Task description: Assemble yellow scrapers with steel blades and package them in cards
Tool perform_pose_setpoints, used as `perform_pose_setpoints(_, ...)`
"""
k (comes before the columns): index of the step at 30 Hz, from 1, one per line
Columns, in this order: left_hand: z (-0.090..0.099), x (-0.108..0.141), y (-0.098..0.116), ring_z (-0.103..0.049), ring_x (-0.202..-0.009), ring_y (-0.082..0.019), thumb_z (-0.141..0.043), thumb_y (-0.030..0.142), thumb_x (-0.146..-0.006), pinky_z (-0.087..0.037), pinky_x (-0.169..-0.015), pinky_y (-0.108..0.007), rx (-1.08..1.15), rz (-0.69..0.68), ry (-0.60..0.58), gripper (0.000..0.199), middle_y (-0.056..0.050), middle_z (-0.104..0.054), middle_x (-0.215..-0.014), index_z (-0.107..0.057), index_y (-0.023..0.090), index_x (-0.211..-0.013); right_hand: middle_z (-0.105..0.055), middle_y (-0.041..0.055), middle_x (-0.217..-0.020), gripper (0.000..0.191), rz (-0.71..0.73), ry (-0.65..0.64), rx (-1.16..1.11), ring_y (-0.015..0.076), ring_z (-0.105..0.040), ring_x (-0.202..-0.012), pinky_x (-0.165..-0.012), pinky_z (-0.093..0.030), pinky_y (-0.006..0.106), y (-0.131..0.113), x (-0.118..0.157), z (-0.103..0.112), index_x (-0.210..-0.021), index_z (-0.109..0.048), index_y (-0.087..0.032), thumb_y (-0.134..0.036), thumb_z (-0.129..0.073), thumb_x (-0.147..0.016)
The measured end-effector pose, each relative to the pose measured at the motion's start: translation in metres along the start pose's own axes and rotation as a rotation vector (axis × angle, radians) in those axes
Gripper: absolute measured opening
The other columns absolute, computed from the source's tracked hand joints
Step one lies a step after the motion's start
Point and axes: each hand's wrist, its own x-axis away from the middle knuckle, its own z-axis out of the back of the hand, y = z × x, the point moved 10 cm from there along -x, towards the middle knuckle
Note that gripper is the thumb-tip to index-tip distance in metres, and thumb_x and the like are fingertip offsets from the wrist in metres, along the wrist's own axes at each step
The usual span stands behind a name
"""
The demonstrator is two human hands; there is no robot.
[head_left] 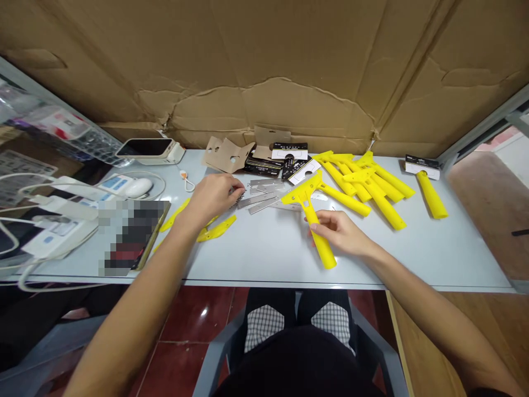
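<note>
My right hand (341, 231) grips a yellow scraper (318, 234) by its handle, its wide head pointing away from me and to the left. My left hand (215, 196) is over the left end of the metal blades, thumb and fingertips pinched together beside small dark screws (244, 193). Whatever sits in that pinch is too small to make out. Several flat metal blades (260, 201) lie loosely overlapped between my hands. Partly under my left forearm are yellow plastic head pieces (217, 228).
More yellow scrapers (372, 182) are piled at the right; another scraper (432, 196) with a card lies farther right. Packaging cards (291, 151) stand at the back by a cardboard wall (268, 60). Left are a phone (136, 237), a white device (151, 150) and cabled power strips (61, 237).
</note>
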Motion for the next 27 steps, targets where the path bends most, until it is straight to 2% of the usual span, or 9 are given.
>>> perform_pose_setpoints(9, 0.014, -0.002, -0.001, -0.072, -0.095, -0.035, -0.066, 0.031, -0.09, -0.05, -0.095, -0.045, 0.103, 0.022, 0.011, 0.021, -0.012, -0.082, -0.098, -0.086, 0.028, -0.096, -0.076, 0.0058, -0.089, 0.036, -0.029, -0.024, 0.018, 0.0214, -0.073, -0.081, -0.074, -0.06, 0.037, 0.0, 0.001, 0.0, -0.112, -0.072, -0.019, -0.053, -0.069, -0.1)
perform_pose_setpoints(13, 0.005, -0.002, 0.004, -0.071, -0.089, -0.033, -0.064, 0.034, -0.093, -0.05, -0.09, -0.045, 0.069, -0.056, -0.073, 0.023, -0.012, -0.081, -0.097, -0.086, 0.028, -0.094, -0.075, 0.0039, -0.082, 0.033, -0.026, -0.012, 0.001, 0.0188, -0.07, -0.074, -0.07, -0.058, 0.035, -0.005, 0.001, -0.001, -0.104, -0.069, -0.02, -0.051, -0.074, -0.097)
perform_pose_setpoints(18, -0.004, -0.002, 0.006, -0.071, -0.089, -0.033, -0.066, 0.038, -0.091, -0.051, -0.091, -0.043, 0.022, -0.064, -0.088, 0.022, -0.011, -0.079, -0.094, -0.086, 0.028, -0.092, -0.068, -0.0022, -0.076, 0.04, -0.051, 0.071, 0.0, 0.0151, -0.065, -0.056, -0.055, -0.054, 0.032, -0.003, 0.001, 0.005, -0.101, -0.057, -0.023, -0.049, -0.085, -0.088)
perform_pose_setpoints(21, -0.004, -0.002, 0.01, -0.071, -0.089, -0.034, -0.064, 0.035, -0.09, -0.051, -0.089, -0.043, -0.031, -0.073, -0.073, 0.022, -0.012, -0.078, -0.096, -0.085, 0.026, -0.089, -0.066, -0.0017, -0.092, 0.048, -0.047, 0.188, 0.045, 0.0123, -0.06, -0.053, -0.043, -0.048, 0.029, -0.002, 0.003, 0.016, -0.1, -0.049, -0.027, -0.046, -0.089, -0.081)
perform_pose_setpoints(24, 0.008, -0.001, 0.017, -0.069, -0.085, -0.032, -0.064, 0.034, -0.09, -0.05, -0.084, -0.043, -0.046, -0.065, -0.01, 0.022, -0.012, -0.076, -0.097, -0.083, 0.024, -0.087, -0.066, 0.004, -0.11, 0.041, 0.046, 0.251, 0.178, 0.0116, -0.058, -0.061, -0.048, -0.049, 0.03, -0.012, 0.006, 0.02, -0.103, -0.055, -0.025, -0.046, -0.085, -0.086)
perform_pose_setpoints(27, 0.03, 0.005, 0.029, -0.065, -0.077, -0.026, -0.068, 0.036, -0.088, -0.05, -0.081, -0.04, 0.123, 0.008, 0.076, 0.019, -0.008, -0.074, -0.089, -0.081, 0.023, -0.082, -0.068, 0.0071, -0.108, 0.028, 0.136, 0.26, 0.307, 0.0161, -0.061, -0.073, -0.06, -0.052, 0.032, -0.02, 0.008, 0.018, -0.115, -0.063, -0.023, -0.046, -0.07, -0.099)
